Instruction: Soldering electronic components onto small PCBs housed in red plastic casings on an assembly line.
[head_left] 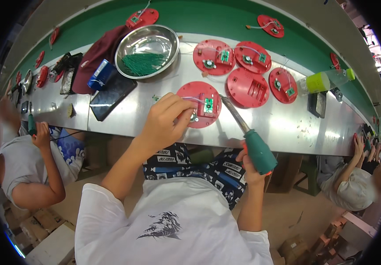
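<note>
In front of me a round red plastic disc (pixel 211 120) lies on the metal bench, with a small green circuit board (pixel 208 105) and thin pale wires on it. My left hand (pixel 164 120) is over the disc's left side, thumb and fingers pinched together near the wires. What they hold, if anything, is hidden. A green-handled soldering iron (pixel 261 152) is in my right hand (pixel 252 173), closed around its lower end. Its metal shaft slants up and left, the tip just right of the disc and apart from the board.
More red discs (pixel 214 57) lie behind and to the right. A steel bowl (pixel 173 42) holds thin green pieces (pixel 144 64). Near it are a blue box (pixel 101 75), a dark flat case (pixel 113 99) and maroon cloth (pixel 94 59). A bottle (pixel 325 81) lies right. People sit on both sides; a green belt (pixel 212 17) runs behind.
</note>
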